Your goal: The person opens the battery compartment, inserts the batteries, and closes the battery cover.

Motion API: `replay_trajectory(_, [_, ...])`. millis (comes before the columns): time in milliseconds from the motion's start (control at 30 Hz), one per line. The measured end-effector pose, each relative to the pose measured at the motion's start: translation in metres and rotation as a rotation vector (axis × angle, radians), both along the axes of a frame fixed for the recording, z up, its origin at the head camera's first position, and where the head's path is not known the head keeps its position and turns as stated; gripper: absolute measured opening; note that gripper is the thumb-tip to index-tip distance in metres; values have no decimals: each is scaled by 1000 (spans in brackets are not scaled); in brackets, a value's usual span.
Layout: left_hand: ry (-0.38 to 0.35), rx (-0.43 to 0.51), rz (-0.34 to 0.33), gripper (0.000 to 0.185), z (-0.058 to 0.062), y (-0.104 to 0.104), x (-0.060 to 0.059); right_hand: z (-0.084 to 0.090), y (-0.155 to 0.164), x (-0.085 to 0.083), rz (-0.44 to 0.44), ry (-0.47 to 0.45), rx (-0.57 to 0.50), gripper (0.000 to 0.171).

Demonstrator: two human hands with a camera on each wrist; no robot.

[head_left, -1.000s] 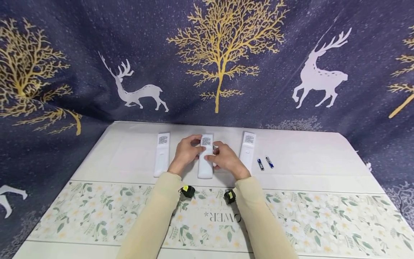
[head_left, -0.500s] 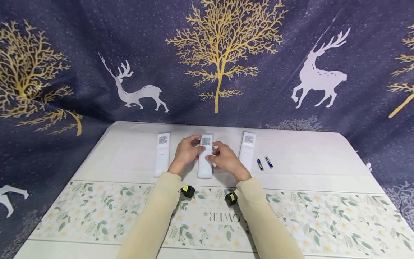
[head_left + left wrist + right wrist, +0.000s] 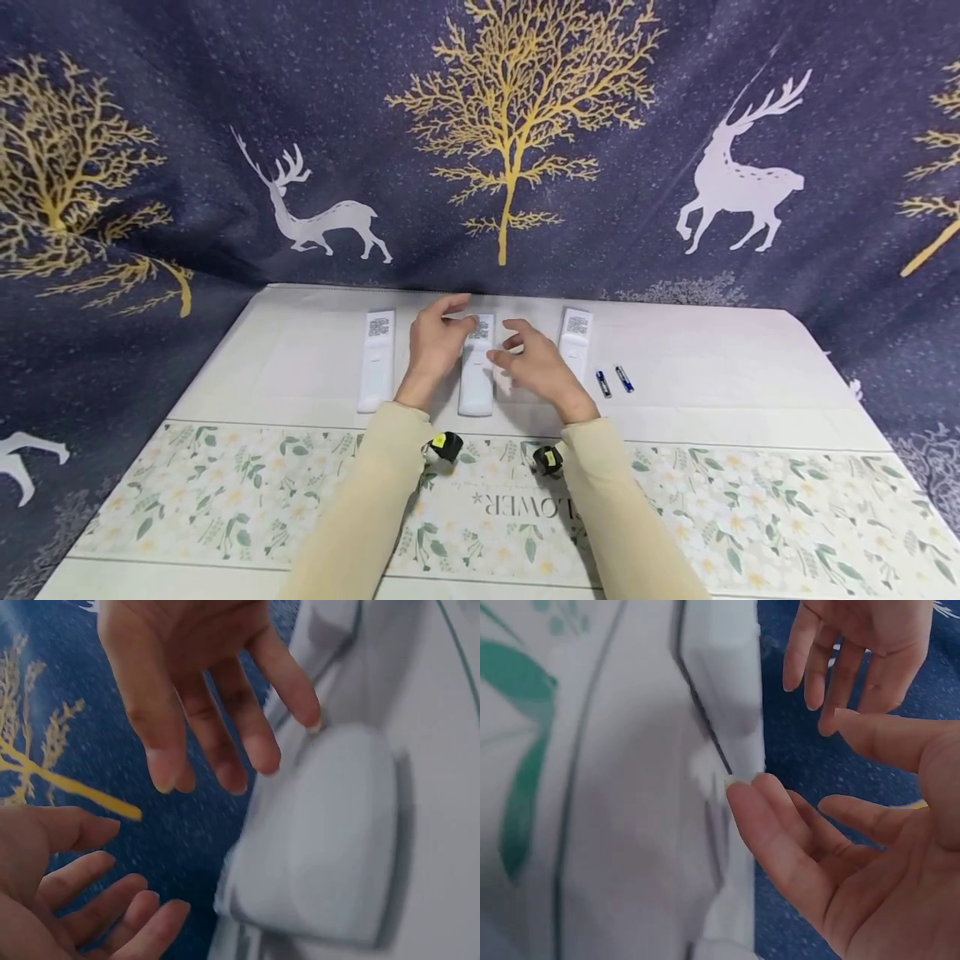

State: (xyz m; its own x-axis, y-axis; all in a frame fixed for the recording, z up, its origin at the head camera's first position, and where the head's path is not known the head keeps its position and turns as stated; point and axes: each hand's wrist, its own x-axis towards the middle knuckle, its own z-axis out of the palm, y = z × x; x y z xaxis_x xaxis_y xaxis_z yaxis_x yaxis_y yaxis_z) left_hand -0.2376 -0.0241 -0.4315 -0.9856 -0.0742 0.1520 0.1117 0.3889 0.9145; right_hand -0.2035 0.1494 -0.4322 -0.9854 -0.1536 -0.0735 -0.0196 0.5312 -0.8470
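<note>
Three white remotes lie face down side by side at the far part of the table: a left remote [image 3: 376, 360], a middle remote [image 3: 476, 387] and a right remote [image 3: 576, 343]. My left hand [image 3: 444, 327] hovers over the middle remote's far left side with its fingers spread and holds nothing. My right hand [image 3: 525, 354] hovers just right of that remote, fingers loose and empty. In the left wrist view the left hand's fingers [image 3: 225, 742] hang straight above the remote's rounded end [image 3: 322, 840]. The right wrist view shows my open right palm [image 3: 855, 877] beside the remote [image 3: 720, 675].
Two small blue batteries [image 3: 603, 382] [image 3: 624, 378] lie right of the right remote. The table [image 3: 735, 375] wears a white cloth with a floral band [image 3: 750, 517] across its near part. A dark blue curtain with deer and gold trees [image 3: 510, 150] hangs behind the far edge.
Both hands held the middle remote before; now they have let go and lifted off it, fingers spread. The remote stays in place on the table.
</note>
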Motion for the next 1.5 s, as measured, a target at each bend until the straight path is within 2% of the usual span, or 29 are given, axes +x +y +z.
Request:
replay_trajectory(167, [-32, 42, -62, 44, 7, 16, 5, 5, 13, 4, -46, 57, 83, 66])
replay_trajectory(333, [-83, 44, -108, 47, 7, 30, 7, 7, 27, 9, -85, 38, 88, 67])
replay_trajectory(733, [-113, 55, -210, 53, 7, 60, 10, 12, 55, 21, -181, 68, 99, 66])
replay_trajectory(933, [-158, 95, -234, 55, 2, 75, 10, 10, 72, 26, -252, 74, 103, 63])
replay_trajectory(1200, [-222, 83, -236, 53, -9, 92, 6, 9, 85, 28, -306, 44, 111, 66])
replay_trajectory(1333, [-255, 125, -249, 54, -13, 99, 3, 9, 87, 29, -318, -6, 136, 68])
replay_trajectory(1500, [-312, 199, -294, 54, -15, 105, 1, 9, 87, 29, -333, -50, 163, 69])
